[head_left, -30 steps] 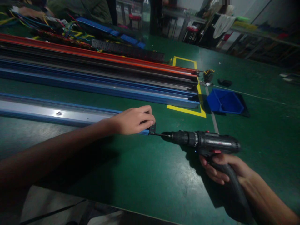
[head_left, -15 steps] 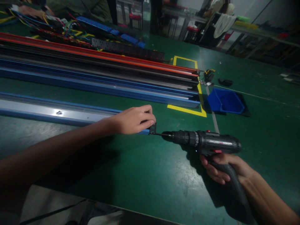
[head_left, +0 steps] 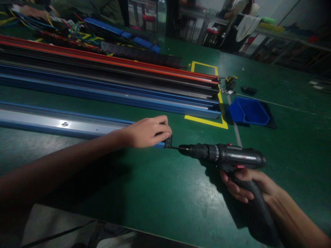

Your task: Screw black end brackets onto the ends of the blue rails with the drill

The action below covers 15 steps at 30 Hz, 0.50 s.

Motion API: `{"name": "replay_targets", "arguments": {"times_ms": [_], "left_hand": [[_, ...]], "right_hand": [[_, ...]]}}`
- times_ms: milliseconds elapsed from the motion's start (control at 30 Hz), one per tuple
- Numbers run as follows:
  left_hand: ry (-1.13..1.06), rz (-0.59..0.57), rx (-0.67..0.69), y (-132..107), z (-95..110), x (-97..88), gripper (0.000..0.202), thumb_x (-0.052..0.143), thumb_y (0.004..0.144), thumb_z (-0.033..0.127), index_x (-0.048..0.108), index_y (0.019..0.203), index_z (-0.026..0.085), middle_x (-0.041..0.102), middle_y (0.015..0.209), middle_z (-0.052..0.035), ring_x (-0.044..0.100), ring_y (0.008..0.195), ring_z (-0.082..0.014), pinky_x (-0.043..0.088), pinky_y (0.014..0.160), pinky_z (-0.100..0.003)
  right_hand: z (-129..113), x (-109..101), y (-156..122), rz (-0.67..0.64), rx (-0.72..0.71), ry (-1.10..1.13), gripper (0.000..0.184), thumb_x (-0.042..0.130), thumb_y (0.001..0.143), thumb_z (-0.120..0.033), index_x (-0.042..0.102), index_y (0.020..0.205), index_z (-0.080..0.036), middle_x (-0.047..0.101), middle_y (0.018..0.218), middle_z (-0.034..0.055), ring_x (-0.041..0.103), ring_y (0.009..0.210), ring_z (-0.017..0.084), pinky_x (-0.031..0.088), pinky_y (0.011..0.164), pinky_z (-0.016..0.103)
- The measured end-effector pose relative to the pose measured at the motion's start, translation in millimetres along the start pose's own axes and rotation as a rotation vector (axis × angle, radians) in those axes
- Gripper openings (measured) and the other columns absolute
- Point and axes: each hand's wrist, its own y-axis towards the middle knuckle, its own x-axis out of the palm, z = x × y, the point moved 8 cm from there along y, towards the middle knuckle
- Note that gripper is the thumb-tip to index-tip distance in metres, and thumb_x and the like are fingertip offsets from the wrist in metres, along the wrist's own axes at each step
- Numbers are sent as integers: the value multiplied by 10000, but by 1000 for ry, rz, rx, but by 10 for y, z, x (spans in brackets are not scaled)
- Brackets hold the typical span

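Note:
My right hand [head_left: 243,186] is wrapped round the grip of a black cordless drill [head_left: 227,156] with red details. The drill's long thin bit [head_left: 177,148] points left and meets the lower part of a small black end cap [head_left: 169,141]. That cap sits at the right end of a blue metal profile [head_left: 51,120] with a silvery inner face. My left hand [head_left: 151,132] is closed over the profile's end, its curled fingers holding the end cap against it. The hand hides much of the profile's end.
Behind lie several long profiles, blue [head_left: 155,100], black and orange [head_left: 129,62], side by side. A blue bin [head_left: 249,111] stands at the right, near a yellow tape outline [head_left: 207,122]. Wires [head_left: 74,31] and a black perforated strip [head_left: 139,53] lie farther back, by another person's hand [head_left: 33,12].

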Motion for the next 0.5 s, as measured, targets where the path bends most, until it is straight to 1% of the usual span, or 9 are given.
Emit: {"name": "replay_targets", "arguments": {"times_ms": [167, 500], "left_hand": [[3, -2, -5, -1, -8, 7, 387, 402, 1068, 390, 748, 1108, 222, 598, 1120, -68, 636, 956, -171, 491, 923, -332], [13, -3, -1, -8, -3, 1, 393, 400, 1068, 394, 749, 1112, 219, 598, 1120, -72, 637, 951, -173, 491, 920, -334]], "right_hand": [[5, -15, 3, -19, 15, 8, 295, 726, 852, -288, 792, 1045, -75, 684, 716, 68, 444, 409, 36, 504, 466, 182], [6, -34, 10, -50, 22, 20, 309, 715, 862, -291, 782, 1067, -70, 692, 740, 81, 454, 418, 44, 506, 473, 193]]}}
